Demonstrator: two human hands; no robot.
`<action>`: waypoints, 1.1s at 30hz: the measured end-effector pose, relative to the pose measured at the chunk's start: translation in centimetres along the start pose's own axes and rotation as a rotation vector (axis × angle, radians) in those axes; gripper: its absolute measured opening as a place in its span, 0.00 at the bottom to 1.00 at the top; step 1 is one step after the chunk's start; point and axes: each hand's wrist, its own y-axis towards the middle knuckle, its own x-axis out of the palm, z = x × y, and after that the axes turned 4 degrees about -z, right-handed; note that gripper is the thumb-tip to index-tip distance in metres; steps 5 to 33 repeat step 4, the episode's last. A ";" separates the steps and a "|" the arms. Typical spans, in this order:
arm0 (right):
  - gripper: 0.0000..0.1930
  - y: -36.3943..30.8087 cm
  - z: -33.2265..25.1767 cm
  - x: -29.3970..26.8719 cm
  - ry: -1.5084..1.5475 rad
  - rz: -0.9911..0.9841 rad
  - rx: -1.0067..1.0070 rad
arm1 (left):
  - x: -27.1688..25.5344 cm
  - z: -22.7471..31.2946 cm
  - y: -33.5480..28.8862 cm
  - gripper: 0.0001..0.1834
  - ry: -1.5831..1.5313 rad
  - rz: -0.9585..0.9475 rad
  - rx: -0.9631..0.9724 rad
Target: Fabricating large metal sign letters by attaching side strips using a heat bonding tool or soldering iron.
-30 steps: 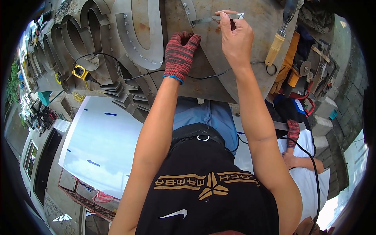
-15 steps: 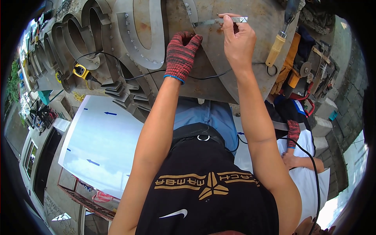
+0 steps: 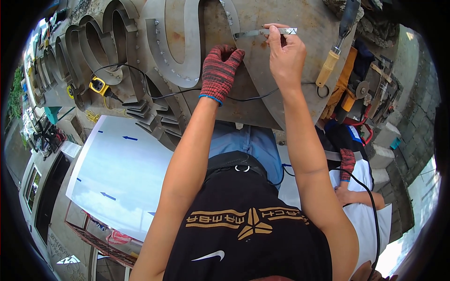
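My left hand (image 3: pixel 220 72), in a red and black knit glove, has its fingers curled toward the thumb beside a curved sheet-metal letter form (image 3: pixel 189 70). What those fingers pinch, if anything, is hidden. My bare right hand (image 3: pixel 287 58) grips a narrow shiny metal strip (image 3: pixel 253 33) between thumb and fingers. That strip lies roughly level across the picture, its left end close to the bent metal wall above my left hand. Small pale spots run along the inside of the form's walls.
Left along the metal worktable (image 3: pixel 309 14) stand more bent metal forms (image 3: pixel 89 42). A yellow plug connector (image 3: pixel 99 86) trails a black cable across. Right lies a wooden-handled tool (image 3: pixel 328 68), with an angle grinder (image 3: pixel 358 91) beyond. Another person's gloved hand (image 3: pixel 347 164) is at lower right.
The whole view has shifted slightly, so table and hands appear a little lower. Both hands keep nearly the same pose, and the strip stays in my right hand.
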 end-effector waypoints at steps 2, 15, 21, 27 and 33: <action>0.14 0.1 -0.1 0.1 0.003 -0.001 -0.003 | -0.1 -0.1 0.1 0.16 0.016 -0.010 0.002; 0.13 0.2 0.1 0.1 -0.002 -0.001 0.005 | -0.1 -0.2 0.3 0.24 -0.007 -0.003 -0.031; 0.13 0.2 0.1 0.1 -0.002 -0.001 0.005 | -0.1 -0.2 0.3 0.24 -0.007 -0.003 -0.031; 0.13 0.2 0.1 0.1 -0.002 -0.001 0.005 | -0.1 -0.2 0.3 0.24 -0.007 -0.003 -0.031; 0.13 0.2 0.1 0.1 -0.002 -0.001 0.005 | -0.1 -0.2 0.3 0.24 -0.007 -0.003 -0.031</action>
